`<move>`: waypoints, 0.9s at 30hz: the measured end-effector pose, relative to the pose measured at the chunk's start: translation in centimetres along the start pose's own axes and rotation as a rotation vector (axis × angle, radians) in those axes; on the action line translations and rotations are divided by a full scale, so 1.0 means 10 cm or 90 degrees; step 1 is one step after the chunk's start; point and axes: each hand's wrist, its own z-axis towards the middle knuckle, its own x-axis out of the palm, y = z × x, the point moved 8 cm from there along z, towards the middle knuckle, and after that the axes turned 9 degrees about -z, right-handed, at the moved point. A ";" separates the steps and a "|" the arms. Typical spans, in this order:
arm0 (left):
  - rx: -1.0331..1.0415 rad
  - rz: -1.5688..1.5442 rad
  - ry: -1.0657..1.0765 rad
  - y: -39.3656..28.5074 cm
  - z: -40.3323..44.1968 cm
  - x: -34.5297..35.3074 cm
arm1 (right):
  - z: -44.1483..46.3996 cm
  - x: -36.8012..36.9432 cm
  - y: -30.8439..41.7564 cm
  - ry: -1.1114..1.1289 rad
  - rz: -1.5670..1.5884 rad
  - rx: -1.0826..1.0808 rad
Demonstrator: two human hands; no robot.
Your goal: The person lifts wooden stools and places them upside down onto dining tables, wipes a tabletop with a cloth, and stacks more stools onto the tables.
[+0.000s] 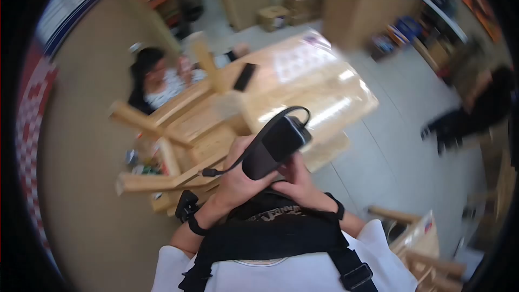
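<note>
In front of my chest I hold a black power bank (273, 148), a tilted box shape with a glossy upper end. A black cable (254, 143) arches from its top and runs down its left side to a plug near my left wrist. My left hand (238, 181) is wrapped round the left side and base of the power bank. My right hand (297, 181) is closed against its lower right side, with the thumb near the base. Some fingers are hidden behind it. Below my hands is a black bag (270, 208) with blurred lettering, strapped across my front.
Beyond my hands stands a wooden table (319, 86) with a black phone (245, 77) and an upturned wooden stool (189, 140) on it. A person (157, 78) is at its far left; another person (476, 103) stands right. A wooden stool (421, 238) is lower right.
</note>
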 end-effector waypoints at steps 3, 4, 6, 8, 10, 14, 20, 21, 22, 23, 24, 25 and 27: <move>-0.008 0.058 0.088 0.32 0.15 0.64 | -0.17 -0.62 -0.26 -0.232 -0.022 0.036; 0.008 0.061 0.162 0.28 0.20 0.87 | -0.26 -0.84 -0.34 -0.287 0.014 0.058; 0.039 0.037 0.282 0.35 0.28 1.20 | -0.42 -1.19 -0.47 -0.380 0.105 0.069; -0.159 -0.246 0.404 0.74 0.28 1.44 | -0.67 -1.52 -0.54 -0.453 0.134 0.070; -0.190 -0.197 0.468 0.96 0.23 1.57 | -1.02 -1.68 -0.62 -0.529 0.138 0.084; -0.233 -0.091 0.475 2.02 0.16 1.75 | -1.77 -2.05 -0.76 -0.697 0.090 0.082; -0.071 0.056 0.455 2.58 0.38 1.99 | -3.15 -2.92 -0.53 -1.000 0.130 -0.034; -0.070 0.098 0.429 2.65 0.44 1.98 | -3.50 -3.19 -0.49 -1.046 0.109 -0.088; -0.067 0.139 0.405 2.71 0.51 1.99 | -3.91 -3.48 -0.46 -1.107 0.099 -0.124; -0.068 0.140 0.410 2.77 0.55 2.00 | -4.30 -3.70 -0.37 -1.170 0.087 -0.161; -0.054 0.177 0.400 2.83 0.56 1.99 | -4.56 -3.85 -0.25 -1.214 0.107 -0.185; -0.038 0.211 0.390 2.91 0.57 2.00 | -4.81 -3.99 -0.11 -1.257 0.124 -0.211; -0.129 0.227 0.340 3.44 0.51 1.92 | -5.56 -4.36 -0.02 -1.389 0.083 -0.256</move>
